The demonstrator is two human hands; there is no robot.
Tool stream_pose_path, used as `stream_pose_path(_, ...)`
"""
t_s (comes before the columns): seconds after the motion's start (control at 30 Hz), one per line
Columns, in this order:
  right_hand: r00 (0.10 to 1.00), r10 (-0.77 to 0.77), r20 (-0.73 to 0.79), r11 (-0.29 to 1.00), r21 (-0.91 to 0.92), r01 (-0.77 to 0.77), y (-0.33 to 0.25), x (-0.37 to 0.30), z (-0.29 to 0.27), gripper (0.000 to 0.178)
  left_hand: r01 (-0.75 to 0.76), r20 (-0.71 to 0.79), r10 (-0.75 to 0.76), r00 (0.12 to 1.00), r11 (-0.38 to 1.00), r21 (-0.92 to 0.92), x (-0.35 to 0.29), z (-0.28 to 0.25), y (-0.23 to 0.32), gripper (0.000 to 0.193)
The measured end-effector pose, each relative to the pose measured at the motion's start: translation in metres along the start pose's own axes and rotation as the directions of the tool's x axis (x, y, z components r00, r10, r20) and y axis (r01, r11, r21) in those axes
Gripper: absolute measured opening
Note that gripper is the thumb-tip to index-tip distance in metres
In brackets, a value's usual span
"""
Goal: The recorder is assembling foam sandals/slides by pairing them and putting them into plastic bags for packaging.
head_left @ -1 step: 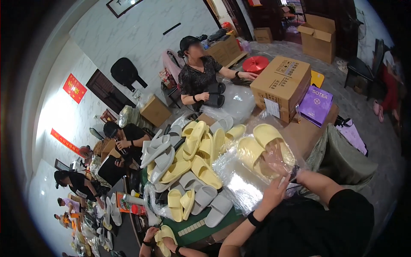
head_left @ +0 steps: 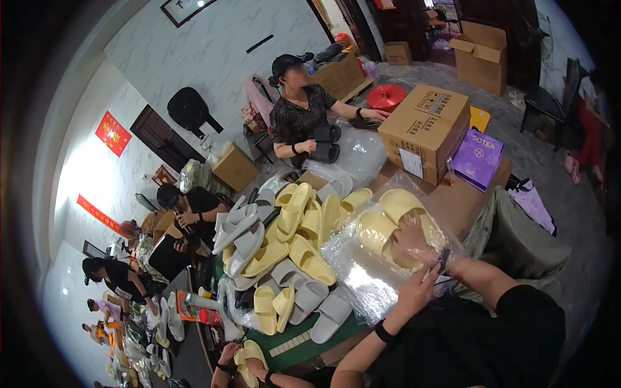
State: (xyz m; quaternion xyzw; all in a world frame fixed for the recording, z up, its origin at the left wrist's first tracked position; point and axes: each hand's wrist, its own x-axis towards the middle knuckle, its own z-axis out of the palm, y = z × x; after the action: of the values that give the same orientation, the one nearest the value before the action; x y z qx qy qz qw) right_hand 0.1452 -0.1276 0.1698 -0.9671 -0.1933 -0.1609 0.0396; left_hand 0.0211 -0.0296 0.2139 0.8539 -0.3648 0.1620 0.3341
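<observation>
A pair of yellow slippers (head_left: 377, 229) lies inside a clear plastic bag (head_left: 362, 275) in front of me. My right hand (head_left: 414, 239) reaches into the bag up to the wrist, its fingers bent over the slippers; the film partly blurs them. At the near edge of the bag my left hand (head_left: 415, 292) pinches the film close to my right wrist. Left of the bag rises a heap of loose yellow slippers (head_left: 310, 258) and grey slippers (head_left: 331, 315).
A brown carton (head_left: 414, 132) and a purple box (head_left: 477, 160) stand beyond the bag. Across the table a person (head_left: 304, 123) holds black slippers (head_left: 323, 152). At the lower left, another person's hands (head_left: 228, 354) handle a yellow slipper (head_left: 249, 357). Draped grey-green cloth (head_left: 517, 239) hangs at right.
The slippers in the bag have shifted slightly to the left, and my right hand has moved a little with them. My left hand stays at the bag's edge.
</observation>
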Motion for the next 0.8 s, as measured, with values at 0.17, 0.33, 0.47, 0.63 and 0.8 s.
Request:
stream_pose_path(0.17, 0.974, -0.202, -0.100, 0.959, 0.179, 0.218, 0.001, -0.011, 0.040, 0.044, 0.147, -0.130, -0.163, 0.978, 0.981, -0.128, 0.000, -0.009, 0.004, 0.027)
stream_pose_path(0.33, 0.933, -0.359, 0.034, 0.916, 0.206, 0.345, 0.009, -0.024, 0.056, 0.044, 0.281, -0.190, -0.313, 0.931, 0.943, -0.176, 0.012, -0.017, -0.014, 0.014)
stream_pose_path(0.47, 0.954, -0.268, 0.137, 0.856, 0.488, 0.170, 0.020, -0.051, 0.013, 0.042, 0.291, -0.123, -0.316, 0.941, 0.939, -0.182, 0.012, -0.020, -0.009, 0.018)
stream_pose_path(0.63, 0.977, -0.179, 0.119, 0.811, 0.580, 0.078, 0.020, -0.074, -0.091, 0.046, 0.333, -0.203, -0.382, 0.902, 0.913, -0.237, 0.003, -0.009, -0.017, 0.023)
stream_pose_path(0.8, 0.936, 0.135, -0.324, 0.957, 0.287, -0.038, 0.022, -0.075, -0.123, 0.050, 0.344, -0.202, -0.394, 0.897, 0.907, -0.245, 0.030, -0.027, -0.014, 0.026)
